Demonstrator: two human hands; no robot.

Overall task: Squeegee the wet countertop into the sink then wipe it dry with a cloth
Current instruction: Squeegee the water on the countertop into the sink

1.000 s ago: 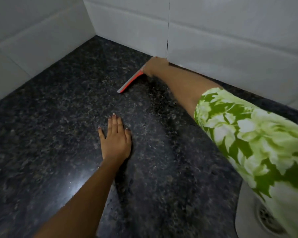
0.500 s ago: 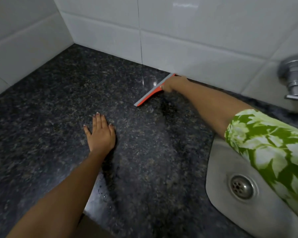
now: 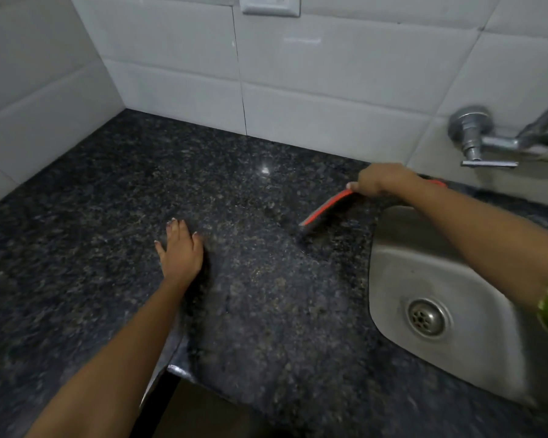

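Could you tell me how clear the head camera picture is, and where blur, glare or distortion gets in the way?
Head view: dim overall; a small glare spot on the countertop; the squeegee and right hand are smeared by motion; the left hand throws a dark shadow to its right; the wide lens bends the wall tiles and stretches the sink.

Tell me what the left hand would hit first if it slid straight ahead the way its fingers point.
Lying flat on the countertop, the left hand points toward the back wall. Nothing lies in that line; it would probably meet the white tiled wall first.
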